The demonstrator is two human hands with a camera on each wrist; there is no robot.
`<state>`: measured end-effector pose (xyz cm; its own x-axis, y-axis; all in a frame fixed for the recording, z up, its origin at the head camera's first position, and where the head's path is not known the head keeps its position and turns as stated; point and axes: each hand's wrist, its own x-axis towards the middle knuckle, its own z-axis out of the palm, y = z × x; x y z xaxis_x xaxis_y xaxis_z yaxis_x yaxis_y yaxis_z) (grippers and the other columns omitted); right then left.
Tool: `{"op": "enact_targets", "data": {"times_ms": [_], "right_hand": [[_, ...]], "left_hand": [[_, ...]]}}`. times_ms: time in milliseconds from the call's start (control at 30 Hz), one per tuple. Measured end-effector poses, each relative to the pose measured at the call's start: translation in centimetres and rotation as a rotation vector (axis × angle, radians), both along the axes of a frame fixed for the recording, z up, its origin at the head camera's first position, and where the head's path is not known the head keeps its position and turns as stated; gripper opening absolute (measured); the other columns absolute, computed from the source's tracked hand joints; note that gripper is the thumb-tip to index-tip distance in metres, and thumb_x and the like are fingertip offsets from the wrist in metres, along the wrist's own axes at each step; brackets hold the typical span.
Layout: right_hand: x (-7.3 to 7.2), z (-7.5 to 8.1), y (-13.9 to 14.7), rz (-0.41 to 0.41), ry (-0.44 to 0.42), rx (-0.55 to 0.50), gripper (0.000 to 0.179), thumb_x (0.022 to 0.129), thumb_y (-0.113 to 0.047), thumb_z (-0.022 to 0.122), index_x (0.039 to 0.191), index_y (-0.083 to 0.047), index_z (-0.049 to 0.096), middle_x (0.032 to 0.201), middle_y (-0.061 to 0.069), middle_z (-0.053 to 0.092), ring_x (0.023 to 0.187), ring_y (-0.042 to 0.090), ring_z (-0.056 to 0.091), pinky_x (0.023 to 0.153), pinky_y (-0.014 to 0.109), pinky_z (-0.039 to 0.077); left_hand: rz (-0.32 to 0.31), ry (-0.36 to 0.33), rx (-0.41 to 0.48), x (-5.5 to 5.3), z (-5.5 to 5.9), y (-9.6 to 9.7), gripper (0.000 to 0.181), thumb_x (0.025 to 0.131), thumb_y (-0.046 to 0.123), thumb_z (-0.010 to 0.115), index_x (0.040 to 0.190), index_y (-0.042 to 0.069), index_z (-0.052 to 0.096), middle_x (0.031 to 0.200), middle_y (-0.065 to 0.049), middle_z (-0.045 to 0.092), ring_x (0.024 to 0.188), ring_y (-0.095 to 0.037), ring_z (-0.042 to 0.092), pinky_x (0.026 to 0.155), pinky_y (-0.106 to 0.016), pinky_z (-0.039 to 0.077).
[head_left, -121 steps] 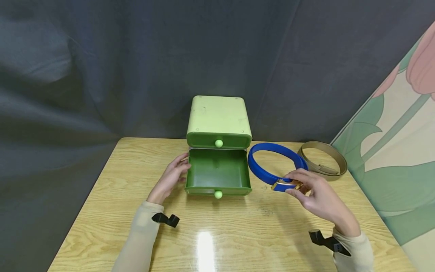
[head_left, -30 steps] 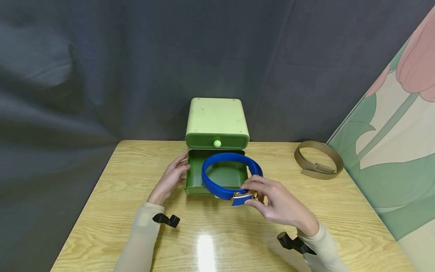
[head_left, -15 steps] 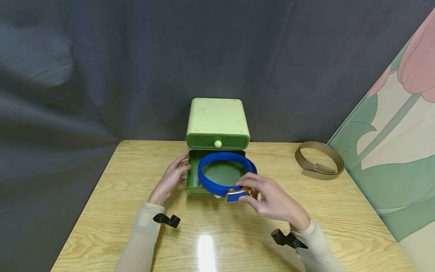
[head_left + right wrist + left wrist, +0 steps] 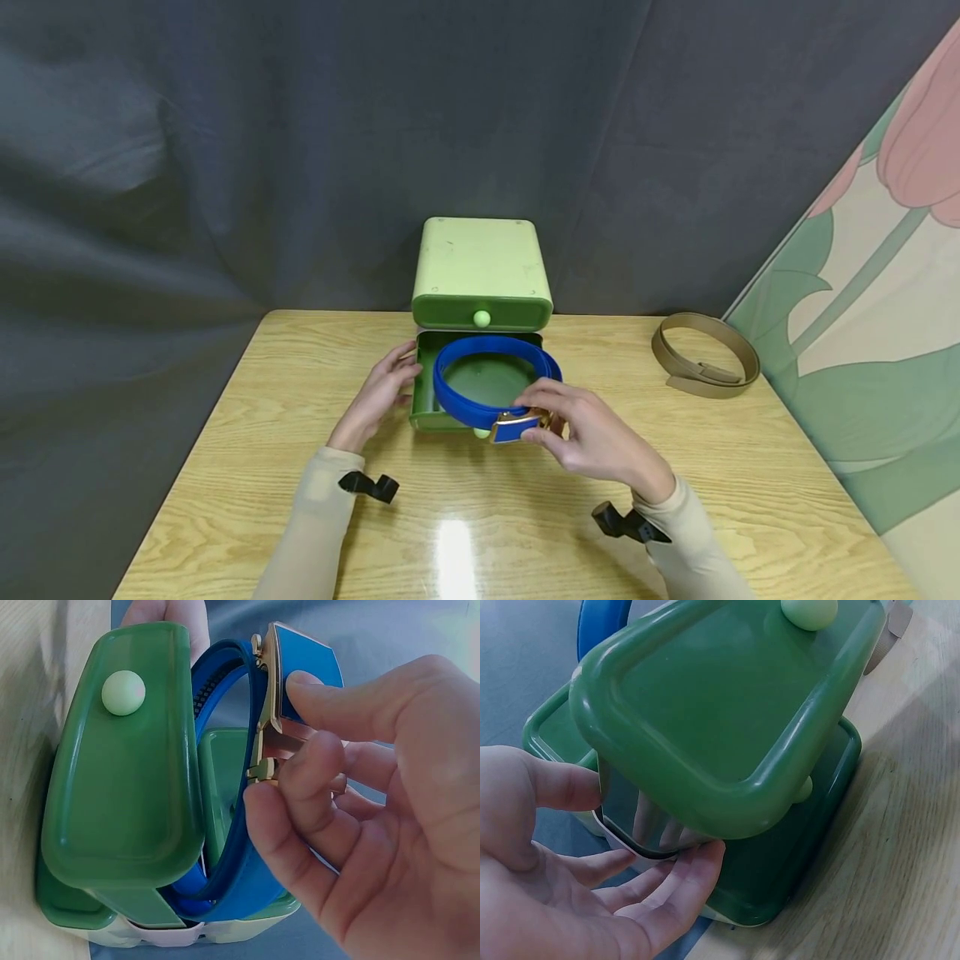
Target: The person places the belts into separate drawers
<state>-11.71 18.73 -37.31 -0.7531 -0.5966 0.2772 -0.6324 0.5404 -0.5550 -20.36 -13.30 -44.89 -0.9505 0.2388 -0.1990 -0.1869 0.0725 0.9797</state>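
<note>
The far left and the back are being filled by a dark blue-grey fabric curtain (image 4: 360, 150), and a pale yellow, wood-grained table (image 4: 217, 467) is being seen in front of it. Left of centre, a person's left hand (image 4: 377, 396) is being held at the left side of a pulled-out, deep green drawer (image 4: 435, 422): the side is being touched by the thumb at the upper rim and by the fingertips lower down, the fingers being held relaxed and spread. Above and behind, the drawer is being housed by a light green, rounded cabinet (image 4: 482, 258), whose upper green front is being marked by a round, pale green knob (image 4: 482, 318).

Over the drawer, a bright blue, coiled belt (image 4: 468, 410) is being suspended as a wide loop, its edge being carried past the drawer's right wall; whether the drawer is being touched by it cannot be told. Its gold-framed, blue-faced metal buckle (image 4: 510, 429) is being pinched between the thumb and bent fingers of the right hand (image 4: 592, 433), just in front of the drawer. Farther right, well apart, an olive-brown, coiled belt (image 4: 675, 364) is being supported by the table. The far right is being covered by a pink, green and cream floral hanging (image 4: 892, 333).
</note>
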Motion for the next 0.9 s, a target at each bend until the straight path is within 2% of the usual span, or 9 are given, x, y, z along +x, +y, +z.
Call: {"op": "enact_targets", "data": {"times_ms": [900], "right_hand": [[-0.95,-0.27,-0.68,-0.007,-0.052,0.025,0.031,0.098,-0.014,0.077,0.128,-0.008,0.073,0.121,0.001,0.071,0.08,0.001,0.061,0.067,0.022,0.056]], "left_hand": [[0.009,0.006,-0.004,0.02,-0.18,-0.01,0.065,0.111,0.022,0.05,0.171,0.013,0.025,0.172,-0.019,0.035,0.144,-0.039,0.049,0.093,-0.034,0.049]]}}
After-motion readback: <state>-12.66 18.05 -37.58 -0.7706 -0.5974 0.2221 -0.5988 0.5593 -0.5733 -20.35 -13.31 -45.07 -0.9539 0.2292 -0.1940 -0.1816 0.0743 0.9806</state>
